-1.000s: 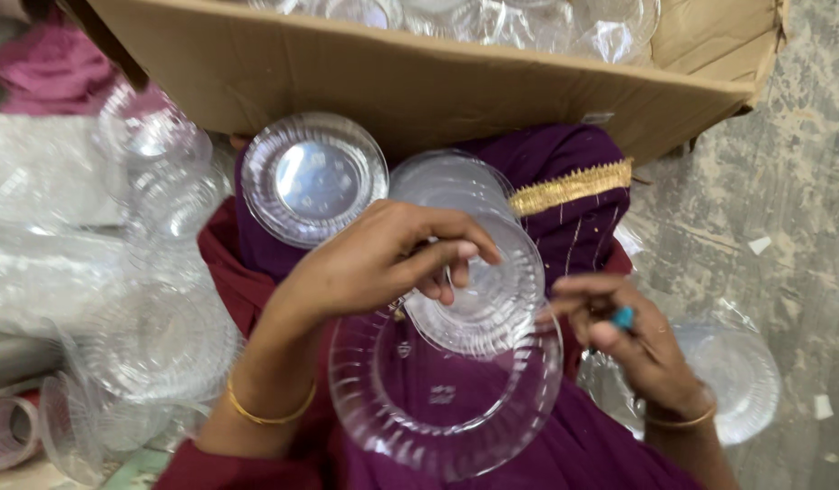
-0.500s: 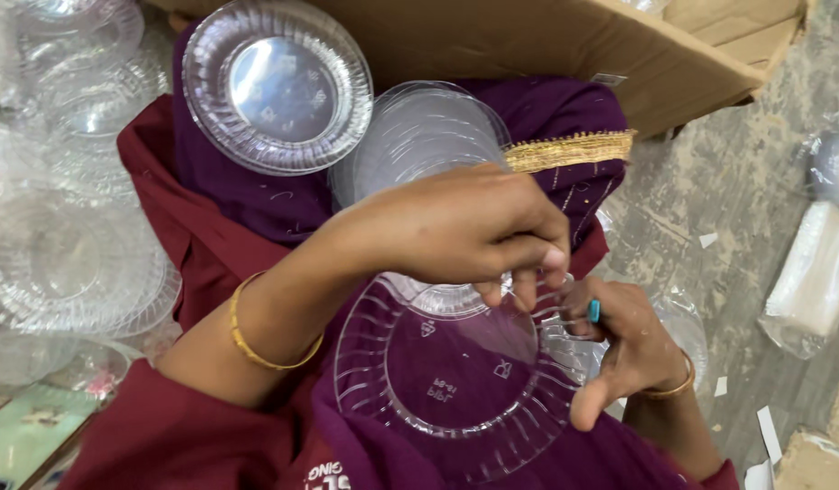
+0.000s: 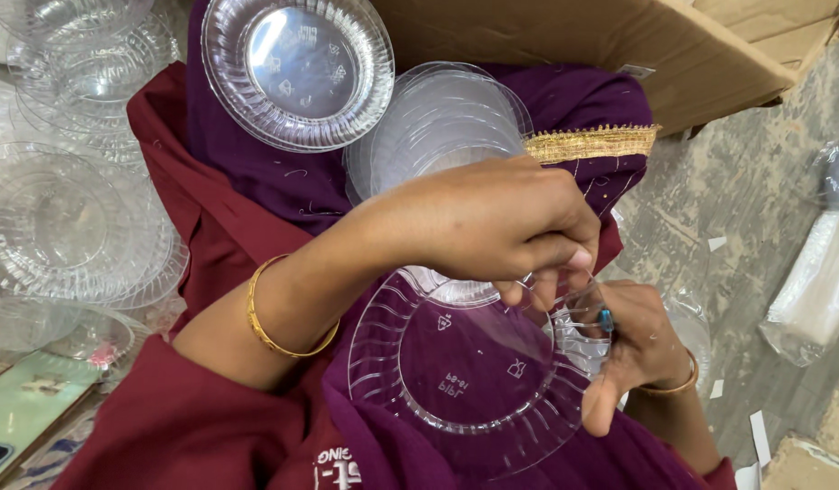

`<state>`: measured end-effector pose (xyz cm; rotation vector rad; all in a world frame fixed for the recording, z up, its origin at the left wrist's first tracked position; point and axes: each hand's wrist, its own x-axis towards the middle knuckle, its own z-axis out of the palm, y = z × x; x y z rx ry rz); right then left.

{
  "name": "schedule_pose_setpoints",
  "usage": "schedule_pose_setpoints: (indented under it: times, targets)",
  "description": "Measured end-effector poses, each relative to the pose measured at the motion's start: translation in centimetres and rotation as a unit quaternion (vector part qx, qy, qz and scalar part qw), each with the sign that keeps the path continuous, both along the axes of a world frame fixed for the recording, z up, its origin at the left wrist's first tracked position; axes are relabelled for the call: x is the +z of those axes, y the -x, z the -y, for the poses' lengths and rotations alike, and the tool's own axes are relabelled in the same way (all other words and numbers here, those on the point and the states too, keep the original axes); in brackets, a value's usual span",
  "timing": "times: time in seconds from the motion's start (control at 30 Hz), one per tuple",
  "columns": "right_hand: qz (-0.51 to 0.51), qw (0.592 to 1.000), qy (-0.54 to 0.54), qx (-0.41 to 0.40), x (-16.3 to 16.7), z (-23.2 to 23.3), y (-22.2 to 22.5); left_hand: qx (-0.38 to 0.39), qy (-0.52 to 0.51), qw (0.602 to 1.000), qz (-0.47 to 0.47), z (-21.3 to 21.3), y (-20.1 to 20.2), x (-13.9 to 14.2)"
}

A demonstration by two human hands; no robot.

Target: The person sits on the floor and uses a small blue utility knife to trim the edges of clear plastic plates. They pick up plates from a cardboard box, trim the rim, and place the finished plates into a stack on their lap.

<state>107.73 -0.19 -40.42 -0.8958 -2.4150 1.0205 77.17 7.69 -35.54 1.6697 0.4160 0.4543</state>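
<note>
- My left hand (image 3: 492, 227) was curled over the top of the large clear plate (image 3: 474, 381), fingers (image 3: 551, 272) pinched narrow on a small clear plate (image 3: 456, 289) at the big plate's far rim.
- My right hand (image 3: 632, 349) sat just beside the big plate's right edge, fingers (image 3: 599, 413) closed on that rim, propping it tilted over my lap.
- So the large plate lay below and toward me from the left fingers, and directly left of the right ones; round, no long axis to speak of.
- The right hand was the nearer to the rim; whether a single plate or a nested pair was pinched there, I couldn't tell.
- A stack of clear lids (image 3: 442, 122) rested on the purple cloth (image 3: 283, 186) past my left hand, a ribbed clear plate (image 3: 297, 68) beyond it, the cardboard box (image 3: 610, 45) behind.
</note>
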Motion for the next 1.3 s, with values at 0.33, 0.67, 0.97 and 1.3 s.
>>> schedule_pose_setpoints:
  times: [0.33, 0.67, 0.97, 1.3]
  targets:
    - [-0.032, 0.998, -0.043, -0.032, 0.1, 3.0, 0.9, 0.054, -0.014, 0.997, -0.044, 0.4, 1.0, 0.6]
    - [-0.273, 0.873, 0.079, -0.396, 1.3, 2.9, 4.2, 0.438, -0.099, 0.889, -0.087, -0.6, 6.0, -3.5]
    - [0.003, 0.900, 0.046, -0.433, -0.1, 1.5, 6.2, 0.605, -0.200, 0.680, -0.362, -1.7, 19.0, -14.5]
    - [0.023, 0.895, 0.041, -0.444, 0.6, 0.2, 6.4, 0.683, -0.349, 0.575, -0.286, 0.1, 21.6, -11.9]
